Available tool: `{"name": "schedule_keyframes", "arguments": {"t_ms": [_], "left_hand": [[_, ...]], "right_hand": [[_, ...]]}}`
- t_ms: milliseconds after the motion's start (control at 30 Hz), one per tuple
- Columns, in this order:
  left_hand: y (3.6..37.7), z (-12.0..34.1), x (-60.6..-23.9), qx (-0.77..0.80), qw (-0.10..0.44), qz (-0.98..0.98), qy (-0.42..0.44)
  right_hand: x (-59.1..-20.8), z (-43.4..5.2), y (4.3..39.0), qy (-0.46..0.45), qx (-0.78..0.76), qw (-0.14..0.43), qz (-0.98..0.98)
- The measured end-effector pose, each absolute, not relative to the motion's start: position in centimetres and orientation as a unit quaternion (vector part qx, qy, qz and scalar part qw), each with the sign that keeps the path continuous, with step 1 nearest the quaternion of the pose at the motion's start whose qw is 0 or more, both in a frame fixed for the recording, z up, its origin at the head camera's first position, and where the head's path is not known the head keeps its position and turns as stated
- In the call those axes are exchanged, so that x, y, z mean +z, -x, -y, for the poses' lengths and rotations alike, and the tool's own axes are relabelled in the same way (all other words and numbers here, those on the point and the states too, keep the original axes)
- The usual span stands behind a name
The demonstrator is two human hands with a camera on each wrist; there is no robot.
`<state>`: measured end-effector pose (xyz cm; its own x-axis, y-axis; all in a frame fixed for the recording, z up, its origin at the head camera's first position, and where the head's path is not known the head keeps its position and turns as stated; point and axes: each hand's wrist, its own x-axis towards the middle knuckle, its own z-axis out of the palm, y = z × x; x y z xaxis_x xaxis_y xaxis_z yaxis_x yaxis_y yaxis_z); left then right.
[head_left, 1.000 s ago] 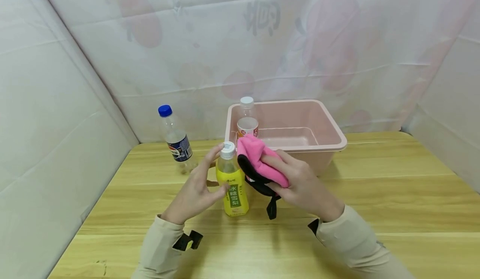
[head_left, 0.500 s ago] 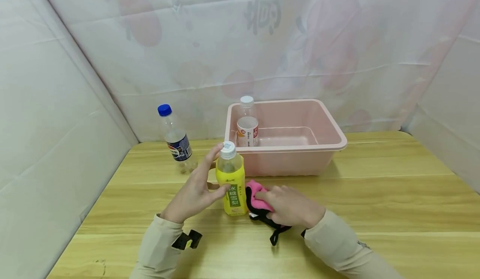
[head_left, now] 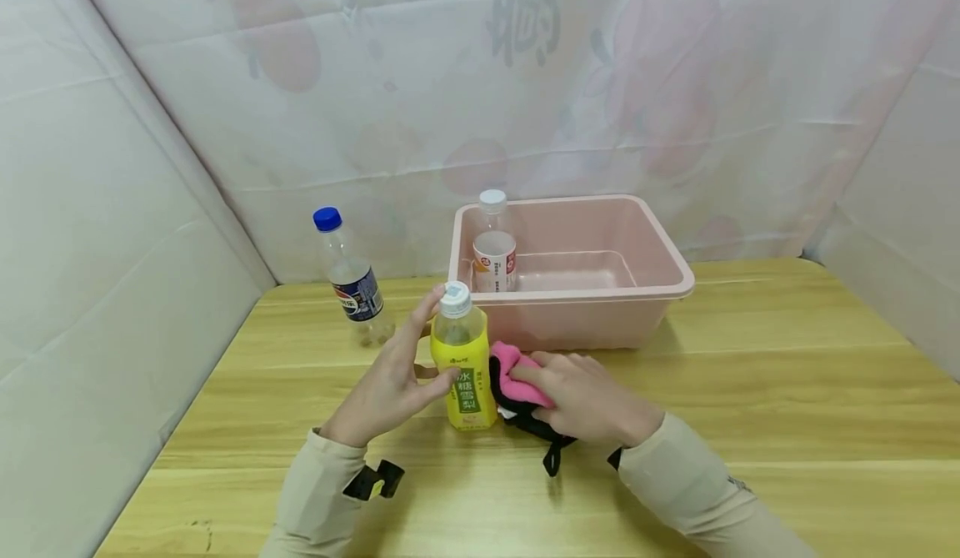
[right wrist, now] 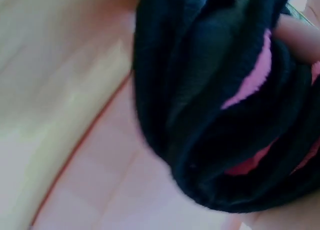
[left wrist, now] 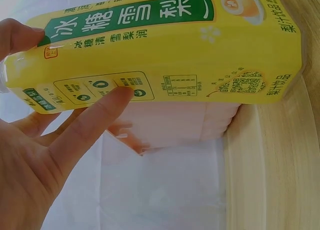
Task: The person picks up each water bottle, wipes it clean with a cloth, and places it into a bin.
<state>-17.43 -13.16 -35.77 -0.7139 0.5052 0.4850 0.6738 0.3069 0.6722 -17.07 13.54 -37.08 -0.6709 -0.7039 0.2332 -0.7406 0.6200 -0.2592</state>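
Observation:
A yellow-labelled drink bottle (head_left: 471, 412) with a white cap stands upright on the table. My left hand (head_left: 382, 391) holds it from the left, thumb on the front of the label and a finger near the cap. In the left wrist view, fingertips press on the bottle's label (left wrist: 175, 59). My right hand (head_left: 592, 395) grips a bunched pink cloth (head_left: 517, 379) with black edging and a hanging loop, against or very close to the bottle's right side. The right wrist view is mostly filled by folds of the cloth (right wrist: 210, 120); any contact with the bottle is hidden there.
Behind the hands is a pink plastic basin (head_left: 577, 324), with a clear white-capped bottle (head_left: 495, 262) upright in its left end. A blue-capped cola bottle (head_left: 358, 291) stands at the back left. Fabric walls (head_left: 390, 108) enclose the wooden table (head_left: 787, 408).
My right hand and the cloth moved down from the yellow bottle's upper right side to its lower right, then slightly up again. My left hand and the bottle stay in place.

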Motion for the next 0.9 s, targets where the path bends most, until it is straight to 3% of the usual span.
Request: {"name": "schedule_keyframes", "arguments": {"t_ms": [233,367,667,900], "left_hand": [[17.3,13.1,-35.5,-0.465,0.085,0.802,0.365],[17.2,13.0,-35.4,-0.465,0.084,0.804,0.361],[17.3,12.9,-35.5,-0.467,0.085,0.801,0.364],[17.3,13.0,-35.6,-0.467,0.09,0.803,0.359]], "right_hand": [[-36.0,-13.7,17.3,-0.415,0.304,0.217,0.83],[-35.5,-13.4,17.4,-0.433,0.362,0.267,0.782],[-35.3,-13.4,17.3,-0.437,0.355,0.248,0.788],[-35.6,-13.6,17.4,-0.429,0.316,0.203,0.821]]}}
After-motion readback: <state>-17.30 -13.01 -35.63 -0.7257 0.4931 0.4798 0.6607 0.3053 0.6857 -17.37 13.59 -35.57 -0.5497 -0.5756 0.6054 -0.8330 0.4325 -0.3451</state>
